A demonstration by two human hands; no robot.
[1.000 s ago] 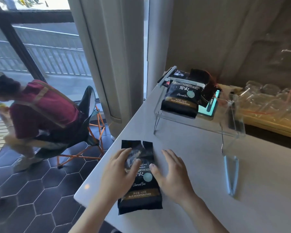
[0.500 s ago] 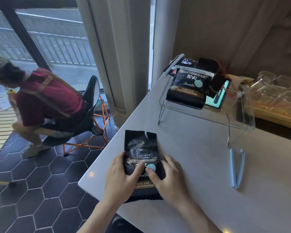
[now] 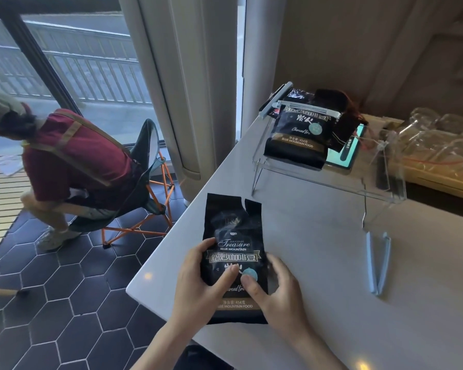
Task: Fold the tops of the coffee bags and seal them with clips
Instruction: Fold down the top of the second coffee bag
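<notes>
A black coffee bag (image 3: 231, 231) lies flat on the white table (image 3: 318, 252) near its left corner, its torn top flat and unfolded, pointing away from me. My left hand (image 3: 198, 287) grips the bag's left edge, thumb on the front. My right hand (image 3: 275, 292) holds the right edge, thumb pressed on the label. A light blue sealing clip (image 3: 377, 263) lies spread apart on the table to the right. Another coffee bag (image 3: 300, 134) with a clip across its top rests on a clear acrylic stand (image 3: 332, 180).
A tablet (image 3: 345, 153) and dark items share the stand. Clear glass jars (image 3: 439, 140) fill a tray at the far right. A person in a red top sits on a folding chair (image 3: 145, 182) to the left, below the table edge.
Both hands have slid from lying flat on the bag's front to gripping its lower sides. The bag sits a little nearer to me.
</notes>
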